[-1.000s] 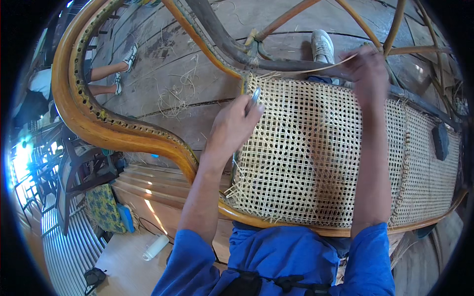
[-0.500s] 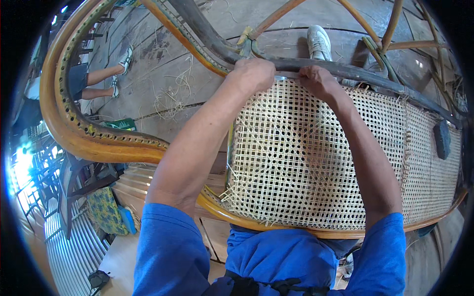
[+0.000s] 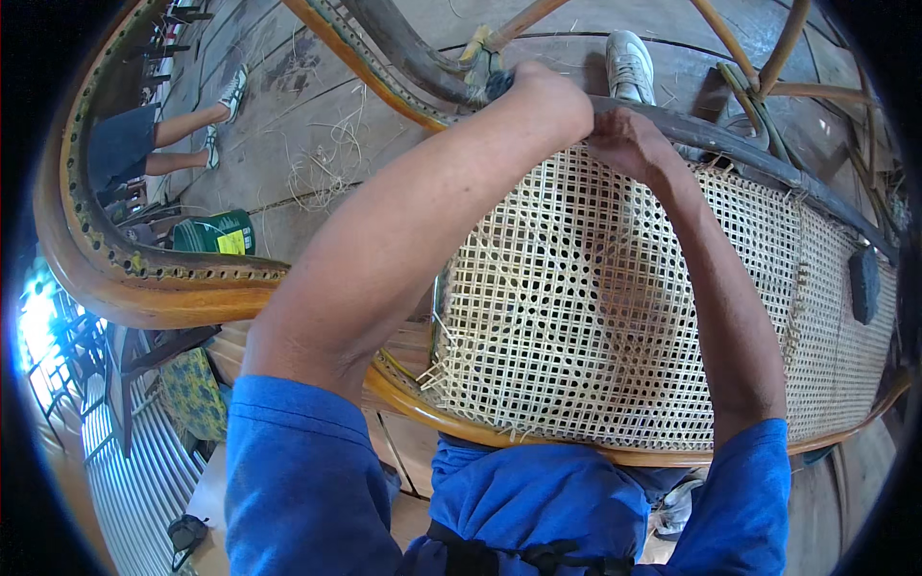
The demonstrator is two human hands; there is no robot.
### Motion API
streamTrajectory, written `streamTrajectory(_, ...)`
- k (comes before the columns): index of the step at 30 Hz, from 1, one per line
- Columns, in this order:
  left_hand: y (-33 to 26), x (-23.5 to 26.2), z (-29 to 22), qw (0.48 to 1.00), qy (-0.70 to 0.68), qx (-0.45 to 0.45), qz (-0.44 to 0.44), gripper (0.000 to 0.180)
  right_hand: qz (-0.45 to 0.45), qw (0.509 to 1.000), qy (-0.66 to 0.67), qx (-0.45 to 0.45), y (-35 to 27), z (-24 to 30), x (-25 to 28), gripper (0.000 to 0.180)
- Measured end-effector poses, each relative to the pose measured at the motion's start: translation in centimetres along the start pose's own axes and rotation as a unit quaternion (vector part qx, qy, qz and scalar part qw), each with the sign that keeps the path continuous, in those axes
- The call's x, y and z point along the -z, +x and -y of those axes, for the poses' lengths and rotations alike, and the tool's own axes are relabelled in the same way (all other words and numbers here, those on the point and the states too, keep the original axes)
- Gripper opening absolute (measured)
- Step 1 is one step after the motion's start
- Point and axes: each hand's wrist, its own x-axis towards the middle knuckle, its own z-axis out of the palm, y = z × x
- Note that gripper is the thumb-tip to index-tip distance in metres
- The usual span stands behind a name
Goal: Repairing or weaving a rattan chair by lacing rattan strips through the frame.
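Observation:
A panel of woven cane webbing point(image 3: 567, 317) lies across a curved wooden furniture frame point(image 3: 173, 302) before me. My left hand point(image 3: 552, 91) is bent over the dark far rail point(image 3: 740, 144) of that frame. Its fingers are hidden behind the wrist, and a small dark bluish thing point(image 3: 499, 84) shows beside it; I cannot tell whether it is held. Close by on the right, my right hand point(image 3: 626, 142) has its fingers curled together at the webbing's far edge. What they pinch, if anything, is hidden. Loose cane ends stick out along the webbing's left edge.
On the webbing's right part rests a dark block point(image 3: 863, 286). A green container point(image 3: 213, 233) stands past the frame at left. Cane scraps point(image 3: 327, 163) litter the plank floor. Another person's legs point(image 3: 182, 139) show at far left. Wooden poles point(image 3: 778, 48) rise at far right.
My left hand has swung up and over the far rail, its wrist now bent and fingers out of sight. My right hand stays nearly in place. The view has shifted slightly.

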Motion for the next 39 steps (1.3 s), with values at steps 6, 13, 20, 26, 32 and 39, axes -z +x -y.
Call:
streamTrajectory(6, 1.6, 0.6, 0.3, 0.996, 0.055, -0.057, 0.036, 0.021, -0.022, 0.999, 0.044, -0.007, -0.3, 0.9, 0.4, 0.025)
streamTrajectory(13, 5.3, -0.6, 2.1, 0.980, -0.027, -0.064, 0.185, 0.016, -0.035, 0.997, -0.069, -0.015, -1.2, 2.0, 0.3, 0.025)
streamTrajectory(20, 4.5, -0.6, 1.3, 0.984, 0.007, -0.066, 0.164, 0.014, -0.056, 0.997, -0.025, -0.056, -1.6, 2.3, 0.4, 0.026)
streamTrajectory(26, 4.7, -1.0, 1.9, 0.988, 0.033, -0.077, 0.131, 0.013, -0.048, 0.996, -0.044, -0.067, -2.0, 3.2, 0.4, 0.025)
streamTrajectory(32, 3.0, -2.4, 2.4, 0.987, -0.114, -0.031, 0.112, 0.011, -0.064, 0.998, 0.012, -0.024, -2.2, 2.6, 0.4, 0.020)
streamTrajectory(39, 3.3, -1.1, -2.0, 0.988, 0.142, 0.041, 0.043, 0.018, -0.044, 0.993, 0.100, -0.031, -0.5, -0.2, -0.5, 0.022)
